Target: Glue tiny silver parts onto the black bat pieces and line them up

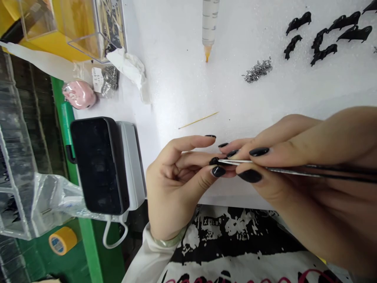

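My left hand (pixel 179 173) pinches a small black molded piece (pixel 214 160) between thumb and forefinger; most of it is hidden by the fingers. From the right, my right hand (pixel 282 161) grips a pair of tweezers (pixel 290 172) between thumb and fingers. The tweezer tips meet the black piece at my left fingertips; whether something tiny sits between them I cannot make out. Just beyond my hands, a thin yellow stick (pixel 198 120) lies on the white table (pixel 171 78).
A pile of tiny metal rings (pixel 257 70), several black molded pieces (pixel 299 22) and a syringe with an orange tip (pixel 209 27) lie farther back. At left are a phone (pixel 98 165), a crumpled tissue (pixel 131 72), a clear box (pixel 110 27) and a pink wrapped item (pixel 79 94).
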The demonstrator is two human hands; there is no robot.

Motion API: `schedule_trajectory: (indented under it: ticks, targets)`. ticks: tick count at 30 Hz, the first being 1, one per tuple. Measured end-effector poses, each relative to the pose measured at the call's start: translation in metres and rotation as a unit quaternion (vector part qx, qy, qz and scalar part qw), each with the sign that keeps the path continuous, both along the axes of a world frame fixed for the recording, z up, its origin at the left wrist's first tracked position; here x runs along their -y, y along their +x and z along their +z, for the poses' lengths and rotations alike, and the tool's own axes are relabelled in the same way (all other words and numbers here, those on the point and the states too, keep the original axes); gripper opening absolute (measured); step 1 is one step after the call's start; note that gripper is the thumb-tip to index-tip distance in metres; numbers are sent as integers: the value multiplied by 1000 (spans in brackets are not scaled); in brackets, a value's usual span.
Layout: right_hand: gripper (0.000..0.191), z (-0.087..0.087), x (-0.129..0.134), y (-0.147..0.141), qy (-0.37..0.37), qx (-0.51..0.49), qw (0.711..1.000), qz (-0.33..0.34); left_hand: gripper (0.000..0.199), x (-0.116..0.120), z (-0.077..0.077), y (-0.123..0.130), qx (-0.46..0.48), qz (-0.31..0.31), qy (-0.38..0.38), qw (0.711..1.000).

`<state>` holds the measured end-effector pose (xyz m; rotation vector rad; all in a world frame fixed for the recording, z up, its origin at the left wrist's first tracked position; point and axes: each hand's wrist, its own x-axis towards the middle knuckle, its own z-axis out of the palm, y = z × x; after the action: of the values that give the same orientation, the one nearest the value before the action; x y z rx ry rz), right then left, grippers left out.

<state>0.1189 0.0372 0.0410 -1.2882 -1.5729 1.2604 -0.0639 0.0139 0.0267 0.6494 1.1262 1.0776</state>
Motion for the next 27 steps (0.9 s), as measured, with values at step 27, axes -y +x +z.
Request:
schedule_trajectory:
  ticks: [27]
  targets:
    - [12, 0, -11, 1, 52, 75, 991, 102, 30, 2, -4, -1, -39, 1, 14, 999]
